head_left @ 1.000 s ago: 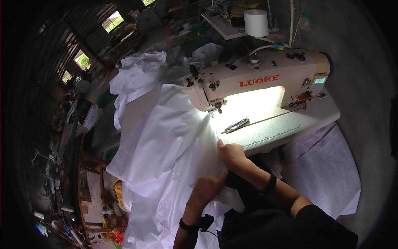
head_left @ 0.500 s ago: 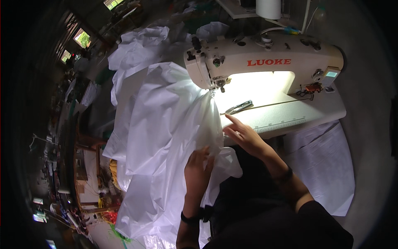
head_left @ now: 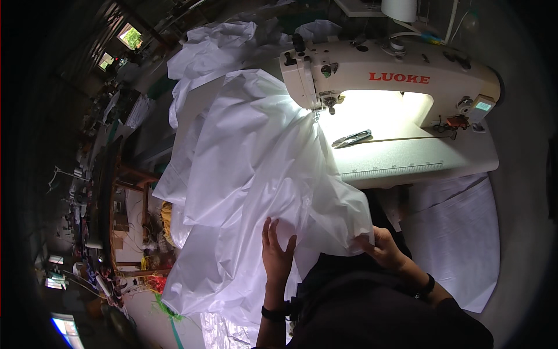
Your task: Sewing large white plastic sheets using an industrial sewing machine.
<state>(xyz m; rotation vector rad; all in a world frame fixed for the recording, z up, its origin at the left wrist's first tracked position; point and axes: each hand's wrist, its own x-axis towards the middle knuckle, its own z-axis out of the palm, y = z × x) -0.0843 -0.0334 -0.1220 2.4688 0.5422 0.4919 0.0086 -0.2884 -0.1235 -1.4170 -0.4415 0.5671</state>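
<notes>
A large white sheet of thin, shiny fabric (head_left: 250, 157) spills over the left of the table, its gathered upper edge under the needle area of a white sewing machine (head_left: 401, 75). My right hand (head_left: 381, 249) is closed on the fabric's edge at the lower right, pulling it out into a fold. My left hand (head_left: 278, 251) rests against the sheet near its lower middle, fingers apart and thumb spread. Thread snips (head_left: 352, 138) lie on the lit machine bed, right of the needle.
More white fabric (head_left: 212, 52) is heaped behind the machine's left end. Another white sheet (head_left: 456, 238) hangs at the right below the machine bed (head_left: 418, 157). A wooden frame (head_left: 131, 186) and scattered coloured strands (head_left: 154, 282) are on the left.
My right hand has moved from beside the snips down to the fabric's edge and taken hold of it, drawing it rightward. My left hand's fingers have spread. The whole view has shifted slightly.
</notes>
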